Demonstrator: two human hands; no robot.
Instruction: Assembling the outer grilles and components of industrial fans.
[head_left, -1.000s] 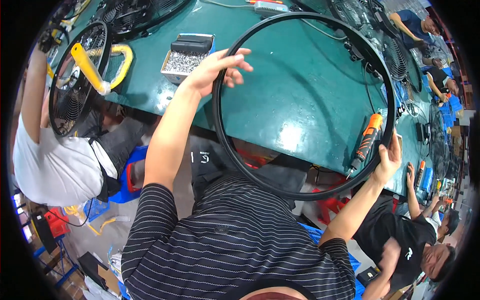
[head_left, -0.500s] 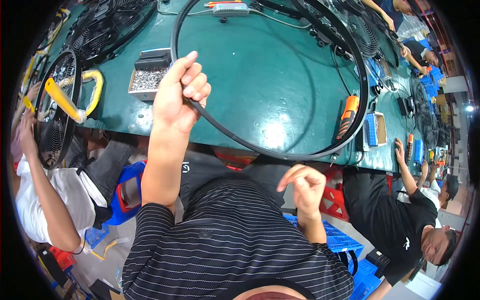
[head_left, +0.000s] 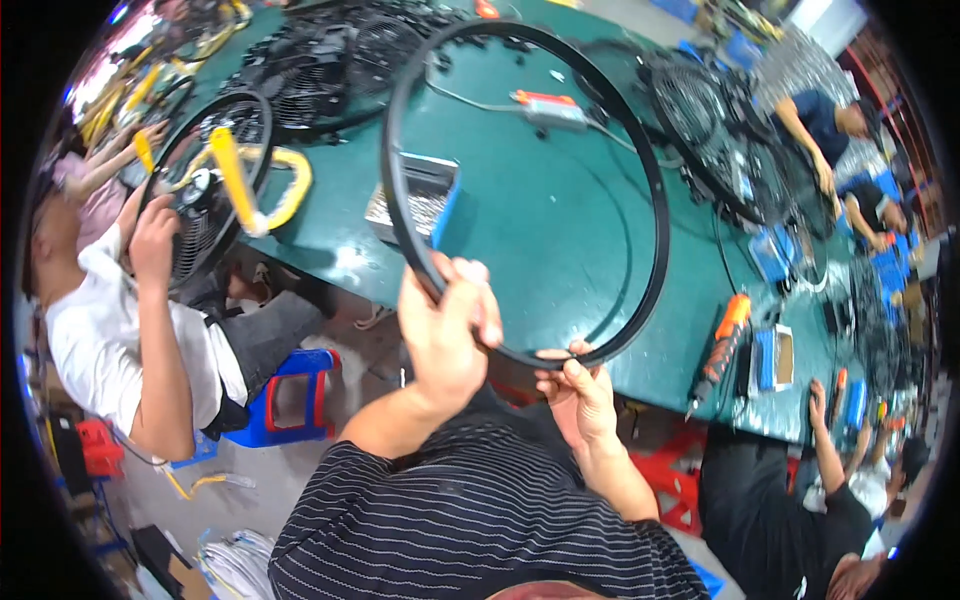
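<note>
A large thin black ring (head_left: 655,190), like the rim of a fan guard, is held up in front of me over the table's near edge. My left hand (head_left: 447,330) is closed around its lower left part. With thumb and fingers, my right hand (head_left: 580,395) pinches the bottom of the same ring. Through the ring I see a box of small metal parts (head_left: 425,205) on the green table. Beyond it lies a grey device with an orange part (head_left: 552,110), with a cable running from it.
An orange-and-black power screwdriver (head_left: 722,350) lies to the right, beside a small blue box (head_left: 770,358). Black fan grilles (head_left: 320,85) are piled at the far left, more at the right. At the left, a person in white holds a fan guard (head_left: 205,205) near a yellow handle (head_left: 235,185).
My right hand has come up from beside my body and taken hold of the ring's bottom. The ring appears lifted and moved, and my view has shifted.
</note>
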